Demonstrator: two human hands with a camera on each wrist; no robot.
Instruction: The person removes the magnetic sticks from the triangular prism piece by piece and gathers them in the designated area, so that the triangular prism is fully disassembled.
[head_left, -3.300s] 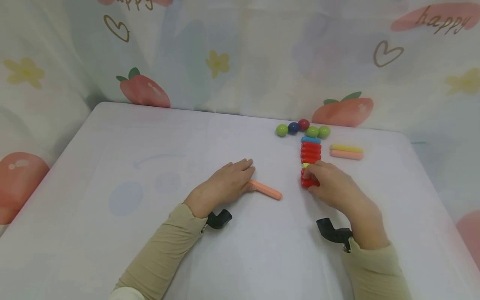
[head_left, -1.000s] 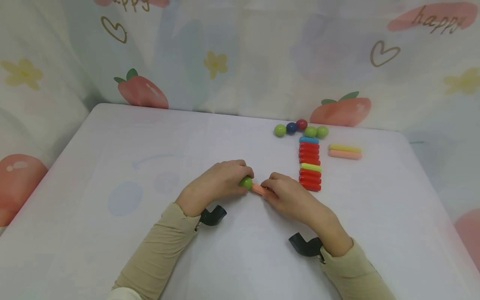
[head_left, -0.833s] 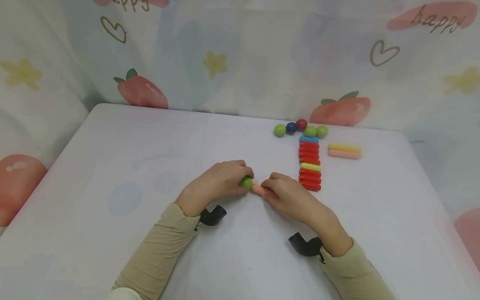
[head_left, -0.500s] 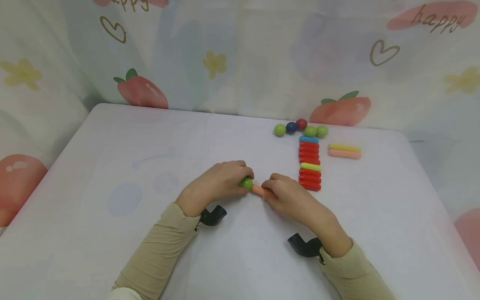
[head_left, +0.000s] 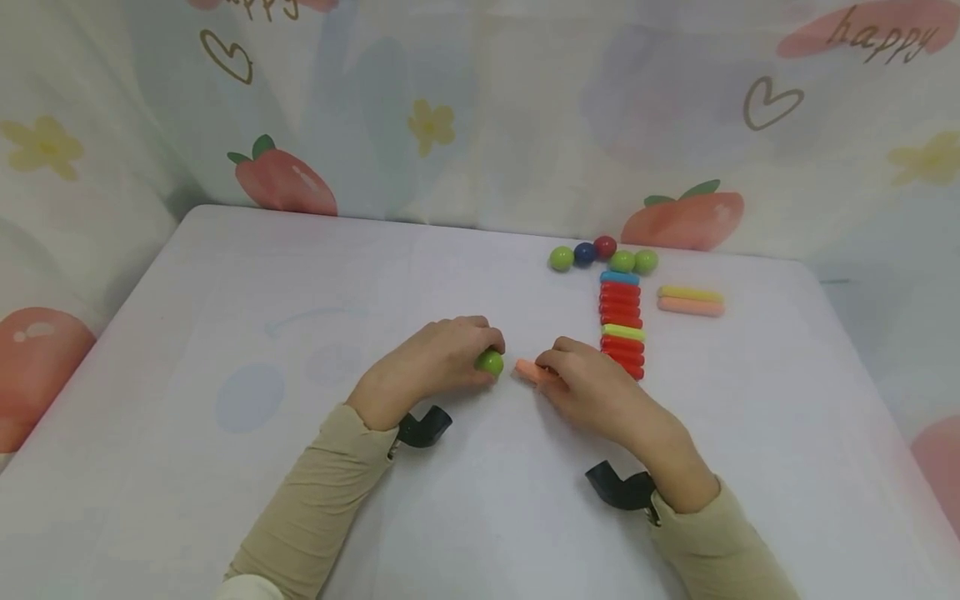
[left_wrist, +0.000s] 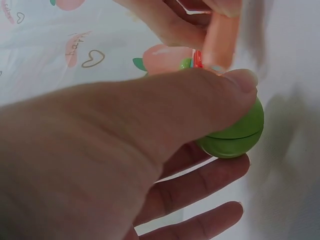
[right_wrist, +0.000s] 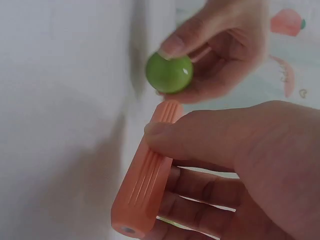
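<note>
Between thumb and fingers my left hand [head_left: 427,360] pinches a glossy green ball [head_left: 491,363], low over the white table. In the left wrist view a seam line runs round the green ball [left_wrist: 235,137]. My right hand [head_left: 609,390] holds an orange rod [head_left: 528,371] by thumb and fingers, one end toward the ball. Seen from the right wrist, the orange rod [right_wrist: 142,180] has ribbed sides and a grey spot in its near end. A small gap parts rod and ball in the head view. Part of the rod hides behind my right fingers there.
Beyond my right hand, red rods [head_left: 621,308], a lime rod [head_left: 623,332] and a blue rod [head_left: 619,277] lie stacked in a column. Green, red and dark blue balls [head_left: 584,254] sit at its far end. A yellow rod [head_left: 690,293] and peach rod [head_left: 691,307] lie right.
My right hand came from the red rods to the orange rod, whose end met the green ball. Since half a second ago it has drawn the rod slightly right, off the ball.
</note>
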